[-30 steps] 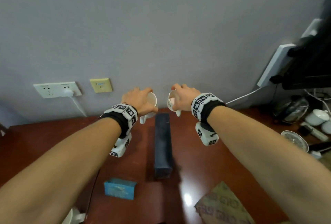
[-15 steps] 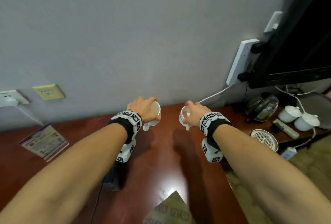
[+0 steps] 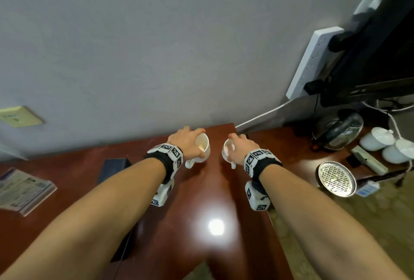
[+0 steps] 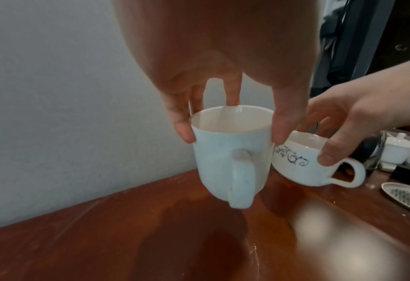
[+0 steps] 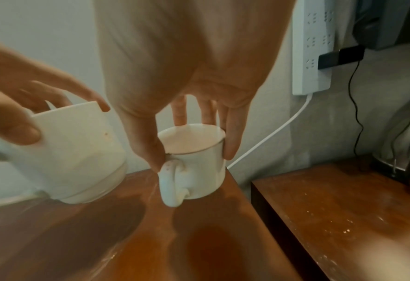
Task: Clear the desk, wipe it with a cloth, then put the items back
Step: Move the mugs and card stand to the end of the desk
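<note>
My left hand (image 3: 190,143) grips a plain white mug (image 3: 201,152) by its rim from above, fingers and thumb pinching the sides (image 4: 233,121). My right hand (image 3: 240,148) holds a second white mug (image 3: 228,153) with a dark scroll pattern (image 4: 293,157) the same way (image 5: 194,150). Both mugs hang just above the far right corner of the red-brown desk (image 3: 201,201), handles toward me. Neither mug touches the wood.
A dark box (image 3: 114,166) and a leaflet stack (image 3: 22,188) lie on the desk's left. Right of a gap stands a lower cabinet (image 3: 298,161) with a kettle (image 3: 338,132), lidded white cups (image 3: 378,138), a metal strainer dish (image 3: 337,177) and a wall power strip (image 3: 313,60).
Both hands have carried the mugs rightward along the desk toward its right corner, and my view has swung right with them. The grips on the mugs are unchanged.
</note>
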Action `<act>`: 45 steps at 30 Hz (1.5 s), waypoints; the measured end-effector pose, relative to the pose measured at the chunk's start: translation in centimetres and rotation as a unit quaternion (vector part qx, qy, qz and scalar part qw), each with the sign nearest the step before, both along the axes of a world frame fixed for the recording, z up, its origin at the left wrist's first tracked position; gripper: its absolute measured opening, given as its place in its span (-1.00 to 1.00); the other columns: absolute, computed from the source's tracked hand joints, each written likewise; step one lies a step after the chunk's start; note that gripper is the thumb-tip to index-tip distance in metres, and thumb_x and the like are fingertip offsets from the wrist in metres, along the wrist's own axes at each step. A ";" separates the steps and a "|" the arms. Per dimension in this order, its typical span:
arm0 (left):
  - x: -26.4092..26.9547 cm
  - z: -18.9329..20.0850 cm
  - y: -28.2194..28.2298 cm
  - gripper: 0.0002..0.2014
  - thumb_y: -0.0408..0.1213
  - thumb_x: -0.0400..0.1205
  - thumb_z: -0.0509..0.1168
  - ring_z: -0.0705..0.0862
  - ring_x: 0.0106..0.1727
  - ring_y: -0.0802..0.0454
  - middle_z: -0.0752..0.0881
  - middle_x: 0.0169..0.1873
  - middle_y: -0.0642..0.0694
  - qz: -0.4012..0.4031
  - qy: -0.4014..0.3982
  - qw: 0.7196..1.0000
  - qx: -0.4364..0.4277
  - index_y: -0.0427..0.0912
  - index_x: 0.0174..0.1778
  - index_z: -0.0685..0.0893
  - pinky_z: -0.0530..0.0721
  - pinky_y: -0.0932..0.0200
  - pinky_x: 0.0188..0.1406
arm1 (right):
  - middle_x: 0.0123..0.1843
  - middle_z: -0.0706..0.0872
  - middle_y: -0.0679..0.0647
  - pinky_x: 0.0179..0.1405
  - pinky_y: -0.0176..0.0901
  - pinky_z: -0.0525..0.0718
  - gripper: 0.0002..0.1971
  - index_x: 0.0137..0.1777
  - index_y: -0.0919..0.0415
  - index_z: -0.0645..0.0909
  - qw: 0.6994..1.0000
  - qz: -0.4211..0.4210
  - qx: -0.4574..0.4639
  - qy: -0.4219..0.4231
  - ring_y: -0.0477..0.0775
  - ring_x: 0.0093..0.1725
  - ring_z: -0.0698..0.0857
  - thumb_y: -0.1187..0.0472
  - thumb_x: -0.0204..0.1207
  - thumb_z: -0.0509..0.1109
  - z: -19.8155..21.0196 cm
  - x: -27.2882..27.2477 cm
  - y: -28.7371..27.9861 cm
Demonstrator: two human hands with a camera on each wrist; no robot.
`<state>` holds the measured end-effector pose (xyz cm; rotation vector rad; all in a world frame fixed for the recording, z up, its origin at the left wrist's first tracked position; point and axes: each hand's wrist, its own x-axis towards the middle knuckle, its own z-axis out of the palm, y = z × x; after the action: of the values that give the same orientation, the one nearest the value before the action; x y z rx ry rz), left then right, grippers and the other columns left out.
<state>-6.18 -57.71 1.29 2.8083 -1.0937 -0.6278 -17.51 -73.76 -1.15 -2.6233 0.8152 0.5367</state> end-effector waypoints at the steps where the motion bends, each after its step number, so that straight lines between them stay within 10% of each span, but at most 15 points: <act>1: 0.1 -0.6 -0.6 -0.20 0.12 0.35 0.45 0.53 0.35 -0.16 0.48 0.34 -0.09 -0.003 0.004 1.000 0.002 0.29 0.54 0.31 0.60 -0.08 0.16 | 0.48 0.42 0.20 0.21 0.13 0.64 -0.29 0.58 0.04 0.25 1.000 0.000 0.001 0.003 0.34 0.35 0.58 0.07 0.47 0.49 -0.5 0.3 -0.5; 25: 1.3 -6.0 -7.1 -0.13 0.24 0.40 0.42 0.47 0.39 -0.27 0.40 0.39 -0.22 0.090 0.028 0.995 0.009 0.12 0.59 0.23 0.53 -0.14 0.23 | 0.61 0.20 0.14 0.38 0.16 0.54 -0.12 0.71 -0.08 0.02 0.998 0.019 0.055 -0.022 0.25 0.55 0.36 -0.03 0.51 0.48 -6.6 3.0 -6.1; 45: 2.0 4.7 9.3 -0.44 0.19 0.54 0.25 0.60 0.27 -0.26 0.54 0.31 -0.21 0.163 -0.053 0.981 -0.095 0.07 0.44 0.46 0.55 -0.09 0.19 | 0.33 0.57 0.16 0.19 0.07 0.52 -0.52 0.37 0.07 0.45 0.993 0.057 -0.060 -0.089 0.31 0.29 0.60 -0.10 0.51 0.35 7.1 4.5 7.1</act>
<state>-4.20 -48.36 6.01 2.7861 -0.6400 -0.3259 -13.01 -66.68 5.92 -2.7913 0.6643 0.2836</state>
